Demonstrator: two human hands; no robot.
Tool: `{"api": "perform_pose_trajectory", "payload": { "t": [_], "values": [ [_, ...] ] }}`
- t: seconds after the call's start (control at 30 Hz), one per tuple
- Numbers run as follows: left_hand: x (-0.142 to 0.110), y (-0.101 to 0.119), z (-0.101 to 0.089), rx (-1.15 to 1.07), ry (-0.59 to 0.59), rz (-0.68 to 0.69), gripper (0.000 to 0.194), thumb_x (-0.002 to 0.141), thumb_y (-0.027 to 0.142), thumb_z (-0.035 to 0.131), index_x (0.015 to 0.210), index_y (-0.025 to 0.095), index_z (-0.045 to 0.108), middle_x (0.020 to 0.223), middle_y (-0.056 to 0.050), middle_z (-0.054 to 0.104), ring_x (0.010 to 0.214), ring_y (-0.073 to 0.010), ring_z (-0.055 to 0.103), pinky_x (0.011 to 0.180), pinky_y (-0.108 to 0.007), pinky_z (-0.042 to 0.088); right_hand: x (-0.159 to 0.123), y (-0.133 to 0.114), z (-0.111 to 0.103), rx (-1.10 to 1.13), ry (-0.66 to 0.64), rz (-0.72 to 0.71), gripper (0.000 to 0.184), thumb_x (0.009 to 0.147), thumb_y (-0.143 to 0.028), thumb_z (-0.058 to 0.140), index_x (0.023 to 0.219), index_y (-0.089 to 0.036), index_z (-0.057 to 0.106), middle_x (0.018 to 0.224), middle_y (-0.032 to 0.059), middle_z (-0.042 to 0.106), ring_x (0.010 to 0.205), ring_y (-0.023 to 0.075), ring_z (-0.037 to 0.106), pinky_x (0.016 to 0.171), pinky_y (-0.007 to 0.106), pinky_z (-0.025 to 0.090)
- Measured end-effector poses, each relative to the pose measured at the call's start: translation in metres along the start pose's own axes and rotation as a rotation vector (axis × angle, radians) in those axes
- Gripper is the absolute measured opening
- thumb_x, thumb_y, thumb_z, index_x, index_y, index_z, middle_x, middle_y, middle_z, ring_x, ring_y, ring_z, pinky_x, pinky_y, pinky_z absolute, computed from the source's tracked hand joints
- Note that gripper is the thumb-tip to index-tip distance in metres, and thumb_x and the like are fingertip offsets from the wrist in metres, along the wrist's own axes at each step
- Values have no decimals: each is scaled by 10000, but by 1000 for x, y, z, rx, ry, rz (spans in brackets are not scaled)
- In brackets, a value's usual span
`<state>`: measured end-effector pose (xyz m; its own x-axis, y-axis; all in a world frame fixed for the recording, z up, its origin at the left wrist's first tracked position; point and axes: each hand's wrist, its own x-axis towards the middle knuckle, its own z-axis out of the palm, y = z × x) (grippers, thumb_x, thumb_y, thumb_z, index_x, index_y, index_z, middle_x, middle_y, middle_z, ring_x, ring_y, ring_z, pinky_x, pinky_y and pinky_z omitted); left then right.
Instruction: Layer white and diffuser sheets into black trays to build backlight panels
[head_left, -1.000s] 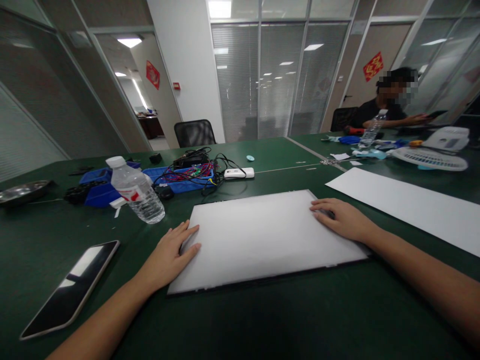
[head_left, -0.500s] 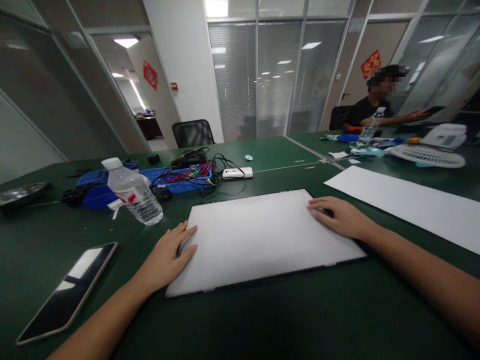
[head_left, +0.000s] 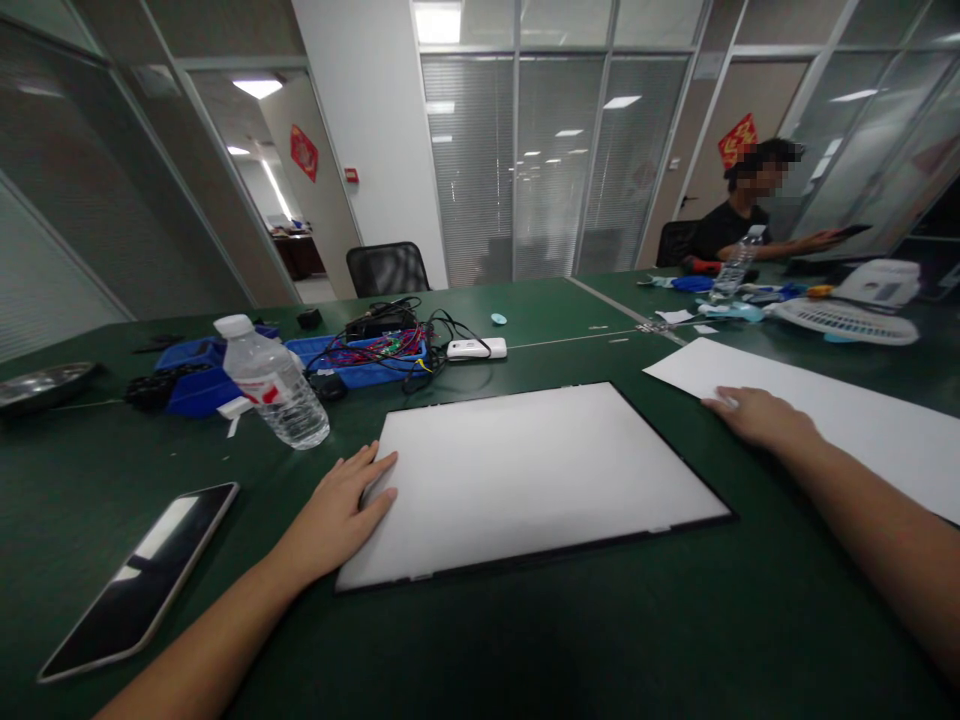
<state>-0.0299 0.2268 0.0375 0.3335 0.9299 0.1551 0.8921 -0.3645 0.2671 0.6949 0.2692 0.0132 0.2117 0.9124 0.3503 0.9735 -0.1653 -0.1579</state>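
Note:
A white rectangular panel with a thin black frame point(head_left: 525, 480) lies flat on the green table in front of me. My left hand point(head_left: 349, 505) rests on its left edge, fingers spread and thumb on the white surface. To the right is a long white sheet point(head_left: 862, 430), lying at a slant. At the sheet's near edge is my right hand point(head_left: 765, 415), apart from the panel. Its fingers are close together over the sheet, with the thumb at the edge in a pinch; the undersides of the fingers are hidden.
A phone point(head_left: 142, 580) lies at the left. Behind it stand a water bottle point(head_left: 274, 385) and blue trays point(head_left: 360, 370) with cables. A white fan point(head_left: 847, 315) and another bottle point(head_left: 739, 265) are at the far right. A person point(head_left: 739, 220) sits there holding a dark device.
My right hand has left the panel's right edge and moved right to the white sheet. My left hand stays on the panel. The view has shifted slightly.

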Motion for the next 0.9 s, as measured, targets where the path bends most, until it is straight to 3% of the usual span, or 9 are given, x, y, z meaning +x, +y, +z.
{"api": "perform_pose_trajectory", "payload": {
  "t": [0.1, 0.2, 0.3, 0.5, 0.63, 0.7, 0.77, 0.83, 0.9],
  "values": [
    [0, 0, 0, 11, -9, -4, 755, 1009, 653, 399, 1563, 167, 560, 1693, -201, 423, 1592, -358, 366, 1295, -632, 250, -7, -22, -9, -63, -43, 98, 643, 983, -674, 438, 1126, -177, 819, 1076, 273, 764, 759, 373, 697, 648, 503, 485],
    [0, 1, -1, 25, -22, -13, 769, 1008, 651, 387, 1571, 154, 549, 1698, -208, 410, 1590, -362, 366, 1295, -631, 249, -15, -52, -26, -108, -15, 87, 617, 1036, -556, 362, 1110, -140, 811, 927, 259, 759, 689, 338, 671, 604, 448, 438],
    [0, 1, -1, 37, -22, -9, 750, 1011, 638, 386, 1566, 163, 559, 1694, -199, 421, 1583, -358, 381, 1293, -623, 264, -24, -88, -44, -144, -35, 31, 627, 1071, -505, 294, 1191, -129, 780, 983, 243, 771, 771, 354, 698, 645, 438, 447],
    [-1, 1, 1, 43, 6, 4, 725, 1017, 628, 400, 1553, 172, 575, 1681, -197, 447, 1578, -369, 389, 1285, -633, 283, -52, -158, -60, -47, -97, -416, 544, 1076, -524, 350, 1145, -234, 805, 1093, 104, 807, 898, 295, 745, 765, 416, 548],
    [0, 1, 1, 46, -1, 0, 717, 1020, 623, 409, 1559, 178, 567, 1684, -191, 444, 1578, -362, 391, 1291, -630, 271, -72, -191, -61, 138, -168, -763, 409, 1060, -454, 463, 1148, -256, 810, 1112, 77, 807, 937, 252, 756, 830, 413, 581],
    [0, 1, 1, 47, -4, 0, 717, 1021, 623, 411, 1561, 176, 565, 1686, -194, 439, 1576, -364, 394, 1289, -635, 272, -76, -198, -61, 228, -202, -853, 368, 1058, -438, 496, 1155, -266, 806, 1136, 67, 801, 983, 238, 752, 871, 406, 582],
    [0, 2, 0, 46, -1, 2, 719, 1022, 621, 414, 1561, 170, 564, 1685, -196, 437, 1575, -368, 394, 1287, -641, 276, -73, -195, -59, 276, -211, -846, 379, 1066, -454, 485, 1157, -265, 800, 1166, 68, 795, 1037, 240, 743, 924, 414, 577],
    [0, 3, 0, 45, -2, 0, 716, 1020, 618, 421, 1559, 169, 566, 1681, -194, 444, 1576, -370, 392, 1288, -641, 274, -63, -182, -54, 244, -168, -722, 438, 1077, -493, 445, 1204, -245, 784, 1236, 93, 777, 1130, 268, 719, 1002, 450, 555],
    [0, 3, -1, 47, -12, -7, 714, 1019, 615, 421, 1561, 173, 566, 1684, -193, 439, 1580, -367, 387, 1294, -635, 265, -50, -157, -46, 135, -103, -509, 526, 1076, -535, 426, 1373, -204, 709, 1382, 143, 713, 1260, 323, 661, 1080, 503, 511]
  ]
}}
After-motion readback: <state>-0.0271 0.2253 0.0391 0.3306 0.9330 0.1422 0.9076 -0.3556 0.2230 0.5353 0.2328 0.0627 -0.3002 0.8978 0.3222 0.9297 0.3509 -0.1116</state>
